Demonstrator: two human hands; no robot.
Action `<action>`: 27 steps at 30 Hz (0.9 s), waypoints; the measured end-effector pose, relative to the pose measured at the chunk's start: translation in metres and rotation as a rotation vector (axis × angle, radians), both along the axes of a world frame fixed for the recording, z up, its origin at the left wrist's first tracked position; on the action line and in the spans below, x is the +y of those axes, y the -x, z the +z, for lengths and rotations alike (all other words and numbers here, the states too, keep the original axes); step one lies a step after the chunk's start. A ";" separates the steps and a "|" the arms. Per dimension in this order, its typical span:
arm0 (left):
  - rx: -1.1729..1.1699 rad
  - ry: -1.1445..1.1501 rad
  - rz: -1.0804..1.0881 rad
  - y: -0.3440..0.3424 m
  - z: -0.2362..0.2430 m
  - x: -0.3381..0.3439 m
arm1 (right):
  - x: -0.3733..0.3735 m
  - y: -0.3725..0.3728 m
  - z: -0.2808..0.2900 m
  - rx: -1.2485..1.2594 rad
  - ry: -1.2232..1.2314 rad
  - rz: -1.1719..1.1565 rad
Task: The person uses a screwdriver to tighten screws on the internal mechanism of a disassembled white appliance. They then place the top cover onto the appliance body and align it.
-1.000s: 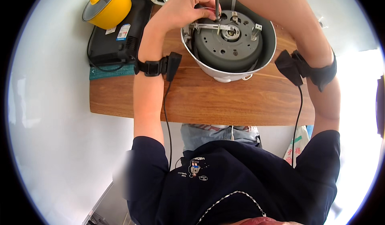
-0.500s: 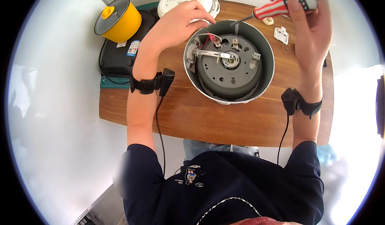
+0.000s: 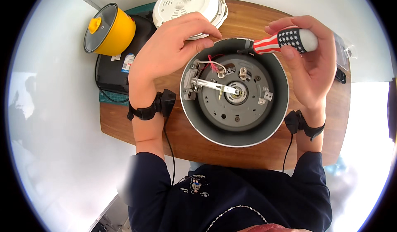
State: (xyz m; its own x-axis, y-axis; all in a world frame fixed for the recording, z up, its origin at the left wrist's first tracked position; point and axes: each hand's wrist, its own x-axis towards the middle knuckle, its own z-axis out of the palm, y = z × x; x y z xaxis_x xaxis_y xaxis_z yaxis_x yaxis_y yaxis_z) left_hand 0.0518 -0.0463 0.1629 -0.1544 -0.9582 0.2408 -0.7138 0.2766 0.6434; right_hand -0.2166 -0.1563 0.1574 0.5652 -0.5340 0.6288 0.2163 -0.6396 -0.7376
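Note:
A cylindrical appliance housing [image 3: 188, 120] holds a grey round plate [image 3: 219, 112], a long silver lever [image 3: 206, 84], small metal brackets [image 3: 268, 96] and red and white wires [image 3: 213, 66]. My right hand [image 3: 310, 70] grips a screwdriver [image 3: 266, 45] with a striped, starred handle; it lies tilted over the housing's right rear rim, its shaft pointing left. My left hand [image 3: 173, 45] is raised at the housing's left rear, fingers curved and apart, with nothing visible in them; its thumb is near the rim, and whether it touches is unclear.
A white perforated cover [image 3: 180, 2] lies at the back. On the left, a yellow pot [image 3: 120, 37] sits on a black appliance [image 3: 111, 70] over a green mat [image 3: 113, 99]. A clear plastic item [image 3: 344, 52] is at the back right of the wooden table [image 3: 252, 157].
The screwdriver, upright at the wires a second ago, was lifted away rightward and now lies tilted near the rear rim. My left hand left the wires. The housing appears lower in view.

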 end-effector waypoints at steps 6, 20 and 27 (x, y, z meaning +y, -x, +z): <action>0.010 0.052 0.004 -0.003 -0.003 -0.001 | 0.000 0.006 0.006 0.042 0.161 -0.028; -0.014 0.109 0.008 0.006 -0.011 -0.008 | 0.001 -0.013 -0.015 0.046 0.092 -0.047; -0.021 0.092 0.083 0.004 -0.010 -0.007 | -0.005 -0.018 -0.027 -0.072 0.002 0.098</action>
State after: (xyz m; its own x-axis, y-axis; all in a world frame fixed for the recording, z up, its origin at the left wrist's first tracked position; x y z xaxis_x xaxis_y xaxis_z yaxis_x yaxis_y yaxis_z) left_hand 0.0480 -0.0530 0.1534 -0.0813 -0.9420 0.3257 -0.7498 0.2731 0.6026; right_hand -0.1982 -0.1615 0.1308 0.5679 -0.4769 0.6709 0.3307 -0.6142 -0.7165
